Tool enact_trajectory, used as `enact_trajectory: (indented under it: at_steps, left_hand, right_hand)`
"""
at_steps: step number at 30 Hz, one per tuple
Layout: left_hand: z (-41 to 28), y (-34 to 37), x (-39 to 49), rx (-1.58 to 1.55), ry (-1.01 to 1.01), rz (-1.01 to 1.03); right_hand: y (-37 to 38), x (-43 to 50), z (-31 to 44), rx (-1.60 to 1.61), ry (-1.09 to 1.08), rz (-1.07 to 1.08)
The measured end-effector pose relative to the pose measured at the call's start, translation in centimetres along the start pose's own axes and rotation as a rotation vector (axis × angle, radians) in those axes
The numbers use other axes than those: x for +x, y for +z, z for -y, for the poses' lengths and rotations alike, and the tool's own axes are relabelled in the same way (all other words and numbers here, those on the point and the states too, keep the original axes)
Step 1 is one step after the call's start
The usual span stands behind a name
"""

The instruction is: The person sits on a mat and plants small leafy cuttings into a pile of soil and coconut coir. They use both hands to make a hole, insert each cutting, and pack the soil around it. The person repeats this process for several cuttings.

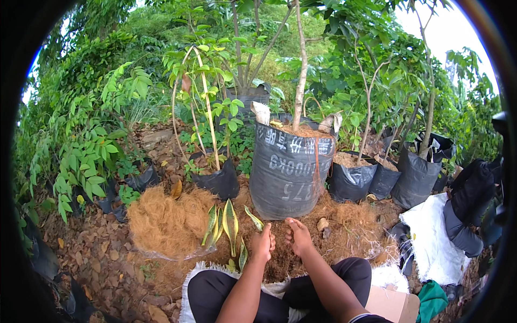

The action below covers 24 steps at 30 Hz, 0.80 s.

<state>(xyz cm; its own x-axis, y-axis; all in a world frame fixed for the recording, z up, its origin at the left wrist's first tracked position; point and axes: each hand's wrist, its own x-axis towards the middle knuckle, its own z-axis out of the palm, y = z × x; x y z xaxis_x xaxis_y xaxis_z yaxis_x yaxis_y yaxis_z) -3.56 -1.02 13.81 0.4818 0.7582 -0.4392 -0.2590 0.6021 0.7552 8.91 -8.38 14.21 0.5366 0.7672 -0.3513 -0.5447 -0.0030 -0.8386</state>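
Note:
My left hand (262,244) is curled into a loose fist, its thumb side at the lower end of a yellow-edged snake plant leaf (253,218). A little to the right, my right hand (299,237) has its fingers bent towards the thumb; whether something thin is between them is too small to tell. Both hands are above brown coir soil (282,262), just before a large black grow bag (291,173) that bears printed writing and holds a young tree. More snake plant leaves (230,226) stand or lie left of my left hand.
A heap of coconut fibre (171,222) lies on plastic sheeting at left. Smaller black grow bags (350,181) with saplings flank the large one. A white woven sack (434,238), a green cloth (432,298) and cardboard (389,305) are at right. A person in dark clothing (464,218) is at far right.

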Motion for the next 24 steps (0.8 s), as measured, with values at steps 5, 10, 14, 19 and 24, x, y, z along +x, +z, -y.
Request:
enact_trajectory:
  at_steps: [5, 10, 14, 19, 24]
  left_hand:
    - [0.2, -0.1, 0.0, 0.013, -0.005, 0.013]
    - [1.3, 0.0, 0.4, 0.176, -0.003, -0.059]
    - [2.1, 0.2, 0.8, 0.219, 0.012, -0.089]
    - [2.9, 0.3, 0.9, 0.203, -0.017, -0.064]
    - [3.0, -0.2, 1.2, 0.204, -0.021, -0.066]
  right_hand:
    - [1.0, -1.1, 1.3, 0.093, 0.011, -0.004]
    - [1.6, -1.8, 1.5, 0.129, -0.055, 0.045]
    - [1.7, -2.4, 1.5, 0.278, -0.078, 0.072]
    - [2.8, -3.4, 0.8, 0.249, -0.192, 0.093]
    - [4.6, -4.4, -0.7, -0.144, -0.548, 0.141]
